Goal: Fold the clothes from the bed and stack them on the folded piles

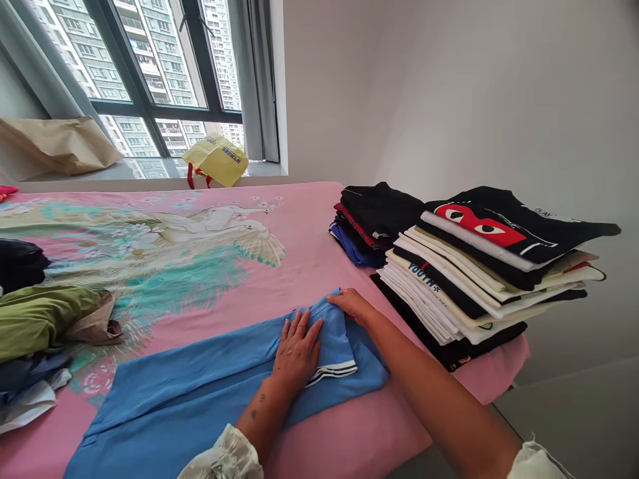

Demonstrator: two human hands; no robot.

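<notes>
A blue shirt [200, 392] lies partly folded along the near side of the bed, its sleeve with white and dark stripes turned in over the body. My left hand [299, 349] rests flat on the shirt beside the striped cuff, fingers stretched out. At the shirt's far right corner, my right hand [352, 305] pinches the edge of the blue cloth between thumb and fingers. Just right of that hand stands a tall stack of folded shirts [449, 279], topped by a black one with a red print.
A smaller pile of dark folded clothes [377, 213] sits behind the tall stack. Crumpled clothes [47, 319] lie at the left on the pink bedsheet [299, 233]. A yellow bag [217, 159] and brown paper bag [62, 143] are by the window. The bed's edge runs along the right.
</notes>
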